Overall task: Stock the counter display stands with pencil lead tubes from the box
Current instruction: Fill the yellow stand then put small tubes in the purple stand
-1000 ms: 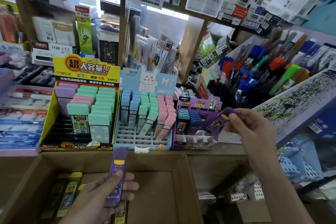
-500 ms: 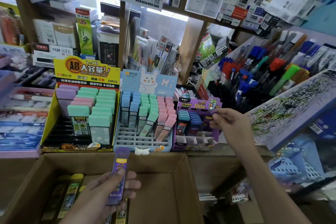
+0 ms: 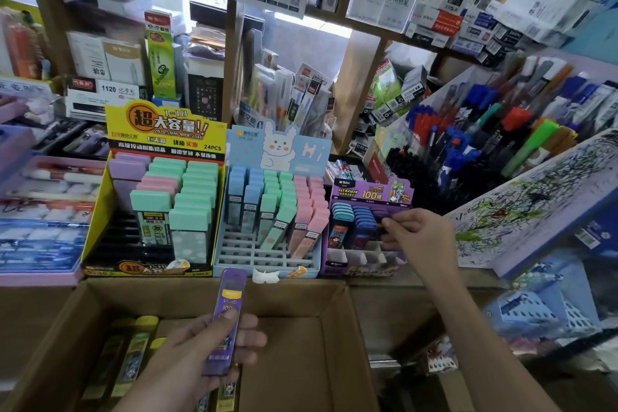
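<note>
Daylight is admitted through the shelf gap [image 3: 301,22] at twelve o'clock, slightly blown out. The display stands [image 3: 240,251] are evenly lit; the cardboard box [image 3: 301,344] at six o'clock is shadowed. Edges are bowed and softened, especially at three o'clock.

A stationery shop: wooden shelves [image 3: 354,104] of boxed pens [image 3: 434,22], counter display stands [image 3: 267,254], a rack of markers [image 3: 485,137]

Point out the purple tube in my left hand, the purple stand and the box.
purple tube [image 3: 231,295]: head view, yellow label
purple stand [image 3: 371,192]: head view, header card
box [image 3: 294,299]: head view, far wall
</note>
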`<state>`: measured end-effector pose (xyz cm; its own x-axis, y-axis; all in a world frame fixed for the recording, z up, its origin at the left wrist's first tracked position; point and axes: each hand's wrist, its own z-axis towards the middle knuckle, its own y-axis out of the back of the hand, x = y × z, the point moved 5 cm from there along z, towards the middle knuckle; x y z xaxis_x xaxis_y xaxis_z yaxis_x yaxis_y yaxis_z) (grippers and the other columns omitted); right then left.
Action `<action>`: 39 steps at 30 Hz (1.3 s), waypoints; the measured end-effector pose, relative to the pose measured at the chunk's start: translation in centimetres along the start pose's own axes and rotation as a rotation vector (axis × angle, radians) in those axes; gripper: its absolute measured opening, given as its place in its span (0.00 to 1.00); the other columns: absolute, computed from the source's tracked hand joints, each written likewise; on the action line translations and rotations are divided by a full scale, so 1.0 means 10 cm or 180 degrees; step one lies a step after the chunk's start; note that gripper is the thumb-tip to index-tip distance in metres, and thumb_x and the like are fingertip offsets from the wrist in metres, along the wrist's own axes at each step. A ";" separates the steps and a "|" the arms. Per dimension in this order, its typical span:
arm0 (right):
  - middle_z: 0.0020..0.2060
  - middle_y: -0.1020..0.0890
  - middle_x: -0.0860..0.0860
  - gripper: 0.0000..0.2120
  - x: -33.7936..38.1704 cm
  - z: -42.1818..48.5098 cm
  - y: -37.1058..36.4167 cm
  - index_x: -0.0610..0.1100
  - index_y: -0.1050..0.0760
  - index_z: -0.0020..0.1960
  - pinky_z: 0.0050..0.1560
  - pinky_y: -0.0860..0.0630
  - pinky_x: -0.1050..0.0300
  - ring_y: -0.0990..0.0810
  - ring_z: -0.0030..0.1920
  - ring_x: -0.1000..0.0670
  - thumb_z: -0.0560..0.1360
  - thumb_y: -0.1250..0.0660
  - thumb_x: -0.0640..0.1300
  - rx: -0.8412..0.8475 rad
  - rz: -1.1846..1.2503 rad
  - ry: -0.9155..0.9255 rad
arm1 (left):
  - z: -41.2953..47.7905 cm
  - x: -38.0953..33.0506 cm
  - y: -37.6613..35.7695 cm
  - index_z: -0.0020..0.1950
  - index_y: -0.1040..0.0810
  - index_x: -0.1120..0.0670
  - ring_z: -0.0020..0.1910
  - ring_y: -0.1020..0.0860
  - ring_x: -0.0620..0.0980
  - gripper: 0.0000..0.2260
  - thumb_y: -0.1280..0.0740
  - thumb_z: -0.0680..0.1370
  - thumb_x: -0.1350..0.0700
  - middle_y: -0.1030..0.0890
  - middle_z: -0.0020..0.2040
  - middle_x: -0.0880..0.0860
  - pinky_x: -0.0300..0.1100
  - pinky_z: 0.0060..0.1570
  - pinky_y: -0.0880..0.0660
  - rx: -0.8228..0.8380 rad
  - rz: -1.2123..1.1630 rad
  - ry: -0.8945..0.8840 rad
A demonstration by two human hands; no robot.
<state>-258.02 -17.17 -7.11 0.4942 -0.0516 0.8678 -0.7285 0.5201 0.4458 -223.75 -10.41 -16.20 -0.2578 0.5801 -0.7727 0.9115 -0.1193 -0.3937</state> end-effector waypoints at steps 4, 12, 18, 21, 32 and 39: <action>0.32 0.14 0.50 0.03 0.15 -0.15 0.15 0.40 0.18 0.48 0.30 0.18 0.61 0.15 0.30 0.52 0.76 0.25 0.38 -0.0408 -0.0048 0.0160 | 0.01 0.03 0.02 0.43 0.12 0.59 0.32 0.16 0.54 0.13 0.32 0.78 0.53 0.14 0.46 0.64 0.44 0.36 0.25 -0.0058 -0.0007 -0.0038; 0.35 0.14 0.53 0.03 0.60 -0.94 -0.35 0.50 0.16 0.46 0.32 0.25 0.68 0.18 0.32 0.57 0.76 0.25 0.42 0.0619 0.0394 0.0231 | 0.04 0.04 0.02 0.50 0.15 0.61 0.36 0.16 0.57 0.14 0.31 0.75 0.51 0.14 0.47 0.65 0.46 0.37 0.23 -0.0095 0.0085 -0.0076; 0.33 0.16 0.55 0.03 0.45 -1.45 -1.14 0.47 0.14 0.48 0.33 0.29 0.68 0.22 0.32 0.60 0.77 0.25 0.46 0.1844 0.0724 -0.0345 | 0.02 0.09 -0.02 0.46 0.13 0.59 0.35 0.16 0.57 0.12 0.32 0.77 0.53 0.14 0.45 0.65 0.44 0.34 0.20 -0.0007 0.0311 -0.0052; 0.35 0.16 0.53 0.05 0.42 -1.55 -1.27 0.47 0.15 0.48 0.33 0.27 0.68 0.19 0.34 0.58 0.75 0.23 0.47 0.1983 0.1010 -0.0678 | -0.01 0.10 -0.04 0.44 0.13 0.55 0.38 0.15 0.58 0.10 0.33 0.78 0.53 0.14 0.46 0.65 0.48 0.41 0.21 0.0141 0.0525 -0.0027; 0.33 0.18 0.47 0.07 0.27 -1.33 -0.87 0.49 0.16 0.41 0.29 0.28 0.61 0.23 0.31 0.53 0.74 0.23 0.40 0.1586 0.1244 -0.0719 | 0.02 0.14 0.16 0.51 0.23 0.40 0.48 0.21 0.37 0.06 0.32 0.77 0.41 0.18 0.48 0.42 0.33 0.49 0.26 0.0379 0.3654 -0.0055; 0.37 0.15 0.45 0.08 0.36 -0.99 -0.21 0.48 0.14 0.45 0.32 0.24 0.63 0.21 0.34 0.53 0.68 0.24 0.49 0.1050 0.1154 -0.0356 | 0.07 0.20 0.21 0.63 0.25 0.38 0.67 0.27 0.40 0.17 0.34 0.76 0.36 0.25 0.67 0.39 0.42 0.70 0.31 0.0473 0.4187 0.0108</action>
<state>-249.98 -9.99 -7.06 0.1407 -0.0179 0.9899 -0.9641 0.2252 0.1411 -222.61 -10.03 -18.93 0.7956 -0.0158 -0.6056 0.4297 -0.6899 0.5826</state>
